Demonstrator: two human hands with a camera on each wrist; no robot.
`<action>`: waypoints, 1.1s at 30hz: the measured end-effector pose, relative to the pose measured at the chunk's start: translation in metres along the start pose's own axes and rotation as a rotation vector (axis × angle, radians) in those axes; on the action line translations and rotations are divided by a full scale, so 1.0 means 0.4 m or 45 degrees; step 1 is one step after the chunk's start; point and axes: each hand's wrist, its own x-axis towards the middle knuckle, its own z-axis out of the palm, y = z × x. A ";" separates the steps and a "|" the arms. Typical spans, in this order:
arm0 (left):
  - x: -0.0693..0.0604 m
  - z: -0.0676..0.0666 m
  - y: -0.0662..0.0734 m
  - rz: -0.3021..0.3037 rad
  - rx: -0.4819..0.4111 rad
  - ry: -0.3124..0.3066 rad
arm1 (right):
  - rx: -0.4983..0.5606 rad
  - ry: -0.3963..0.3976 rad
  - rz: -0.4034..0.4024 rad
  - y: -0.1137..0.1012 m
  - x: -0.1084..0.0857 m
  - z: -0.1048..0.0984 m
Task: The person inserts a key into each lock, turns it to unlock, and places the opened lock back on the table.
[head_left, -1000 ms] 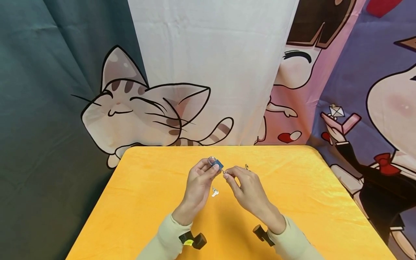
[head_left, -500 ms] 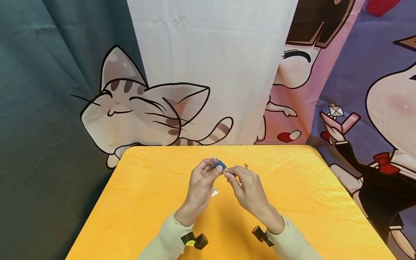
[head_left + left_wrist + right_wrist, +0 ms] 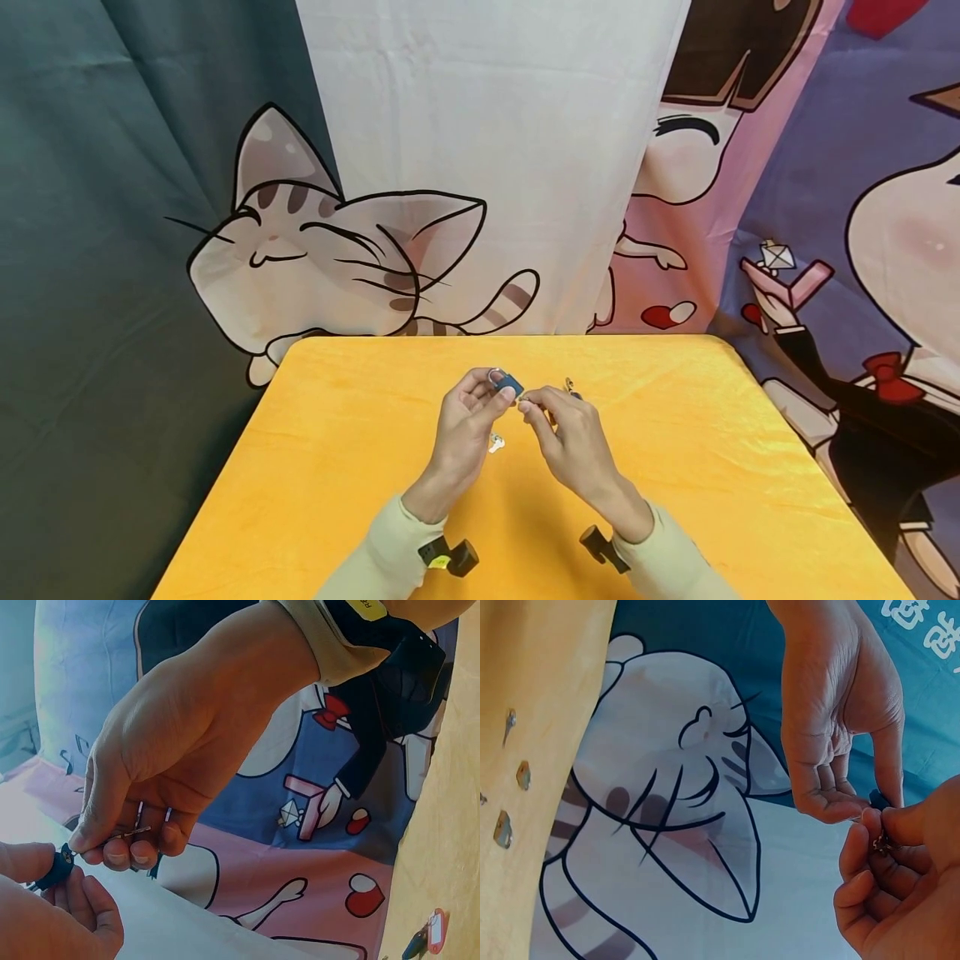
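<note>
We are holding the blue padlock [image 3: 509, 384] in our left hand [image 3: 461, 429] above the worktop [image 3: 322, 483] and pinching a small key [image 3: 129, 835] at its underside with our right hand [image 3: 576, 433]; whether it is seated, we cannot tell. We should be bracing the padlock firmly, aligning the key squarely and not forcing it.

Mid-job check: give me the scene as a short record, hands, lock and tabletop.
left hand: holds blue padlock
right hand: pinches small metal piece, probably a key, at the padlock's end opposite the shackle
inserted: cannot tell
table: yellow; silver key lies beyond the forearms
</note>
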 end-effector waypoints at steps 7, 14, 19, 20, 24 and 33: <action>0.000 0.002 -0.003 -0.002 0.073 -0.004 | 0.052 0.037 -0.019 0.001 0.001 0.007; 0.004 0.001 0.001 -0.001 0.041 -0.018 | 0.090 0.071 -0.026 0.001 0.004 0.010; 0.006 -0.001 0.000 0.008 0.038 -0.048 | 0.108 0.086 -0.038 0.001 0.006 0.011; 0.006 -0.001 0.000 0.013 0.045 -0.048 | 0.113 0.087 -0.040 0.000 0.006 0.010; 0.005 -0.002 0.003 0.031 0.096 -0.021 | 0.139 0.076 -0.023 -0.002 0.007 0.009; 0.003 -0.003 0.012 0.050 0.120 0.007 | 0.129 0.010 0.035 0.003 -0.003 0.007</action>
